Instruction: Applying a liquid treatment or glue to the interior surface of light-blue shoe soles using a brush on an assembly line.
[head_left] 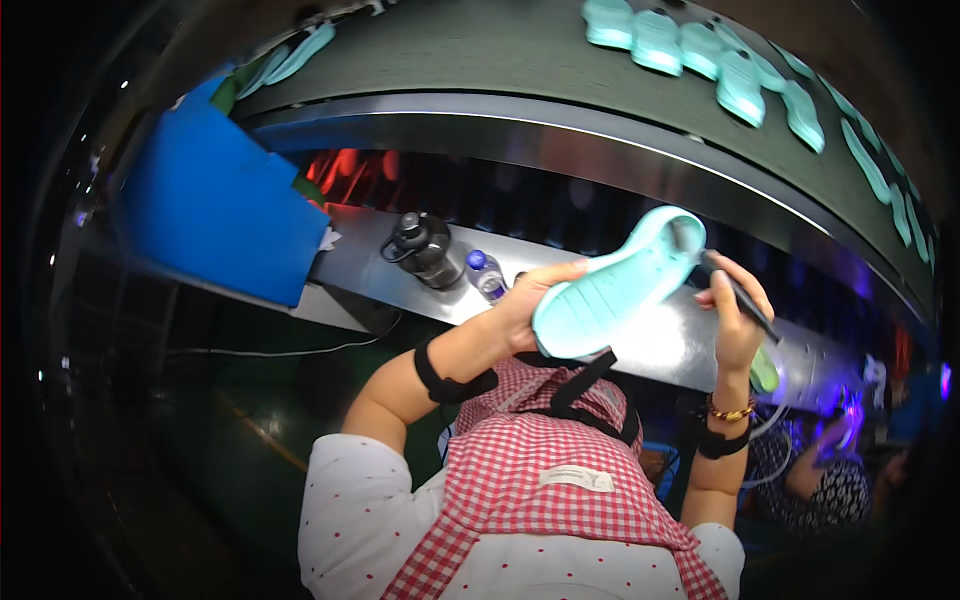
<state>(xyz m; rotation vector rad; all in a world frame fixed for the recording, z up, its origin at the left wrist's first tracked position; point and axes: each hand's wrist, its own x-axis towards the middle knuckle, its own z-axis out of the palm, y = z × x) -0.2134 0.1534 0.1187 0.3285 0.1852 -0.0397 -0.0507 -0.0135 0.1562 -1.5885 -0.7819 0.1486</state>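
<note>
My left hand [530, 305] grips a light teal shoe sole [610, 285] by its wide forefoot end, fingers mostly behind it. The sole is tilted, its grooved inner face turned up and its cupped heel to the upper right. In my right hand [738, 310] is a slim brush [750, 305] with a dark handle. Its greyish, blurred tip reaches into the heel cup; whether it touches the surface I cannot tell.
Several teal soles [740, 88] lie on the dark conveyor belt [480, 65] ahead. Below it, a metal ledge [650, 345] carries a black jug [422, 250], a blue-capped bottle [485, 275] and a green piece [764, 370]. A blue box [220, 200] stands left; another person [830, 475] is at right.
</note>
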